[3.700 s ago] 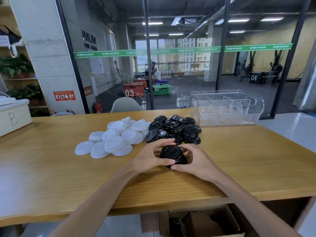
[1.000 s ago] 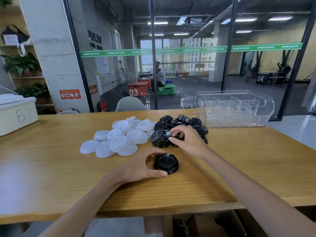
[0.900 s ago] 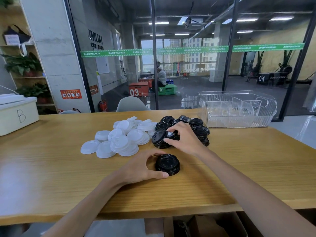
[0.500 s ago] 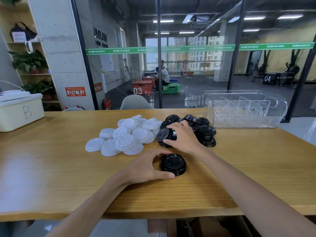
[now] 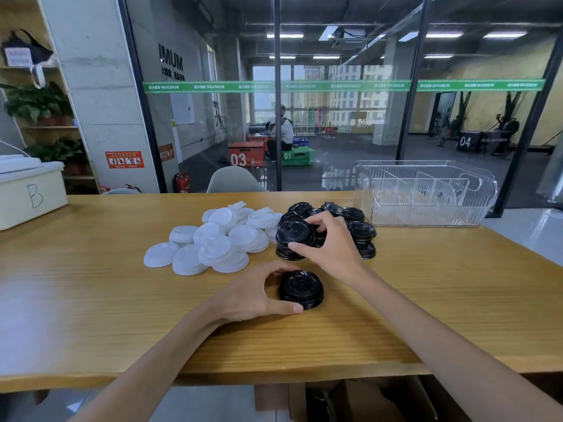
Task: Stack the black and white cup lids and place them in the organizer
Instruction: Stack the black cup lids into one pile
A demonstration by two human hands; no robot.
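Black cup lids sit in a short stack near the table's front edge, and the left hand curls round that stack, thumb at its near rim and fingers arched over its far left side, so this grip holds the stack in place. Just behind it, the right hand pinches a black lid at the left side of the loose black lid pile, thumb on the lid's near rim and fingers over its top; this grip is closed on that lid. To the left of the black pile, touching it, lies a spread heap of white lids. A clear plastic organizer with dividers stands at the table's far right edge, its compartments holding no lids. A cream box marked B sits at the far left edge.
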